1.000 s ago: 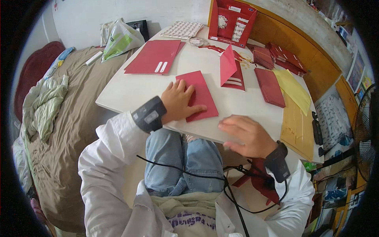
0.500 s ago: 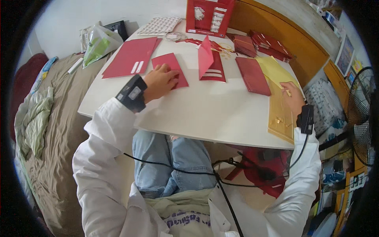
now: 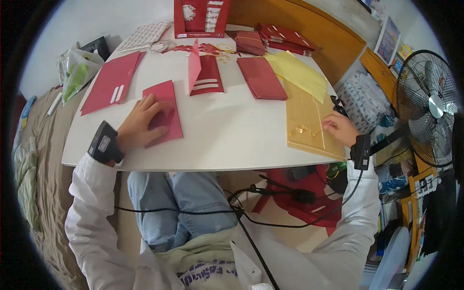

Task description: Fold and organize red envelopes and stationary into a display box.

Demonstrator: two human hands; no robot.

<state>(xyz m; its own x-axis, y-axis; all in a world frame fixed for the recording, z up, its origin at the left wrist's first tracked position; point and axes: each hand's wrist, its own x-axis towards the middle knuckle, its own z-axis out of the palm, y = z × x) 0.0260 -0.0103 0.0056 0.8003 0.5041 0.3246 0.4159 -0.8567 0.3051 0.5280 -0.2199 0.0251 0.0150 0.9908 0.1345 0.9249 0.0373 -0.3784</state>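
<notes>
My left hand (image 3: pixel 142 120) rests with spread fingers on a folded pinkish-red card (image 3: pixel 169 118) at the table's left front. Over the right part of a flat gold panel (image 3: pixel 302 113), my right hand (image 3: pixel 342 128) has its fingers curled together. Whatever is between those fingertips is too small to make out. A gold bow-like piece (image 3: pixel 302 129) sits on the panel. A yellow sheet (image 3: pixel 302 72) overlaps the panel's far end. Beside it lies a stack of dark red cards (image 3: pixel 262 78). Another red card (image 3: pixel 208 79) stands partly unfolded, with two white strips on it.
Large red sheets (image 3: pixel 113 82) lie at the left of the white table (image 3: pixel 222 140). Farther back are red ribbons (image 3: pixel 203 48), a banded red stack (image 3: pixel 250 42) and a red display box (image 3: pixel 200 19). A black fan (image 3: pixel 435 106) stands at the right; cables (image 3: pixel 285 224) hang below the table.
My left hand and the card under it have come nearer the table's front edge. My right hand has drawn back toward me along the gold panel. The whole view has shifted.
</notes>
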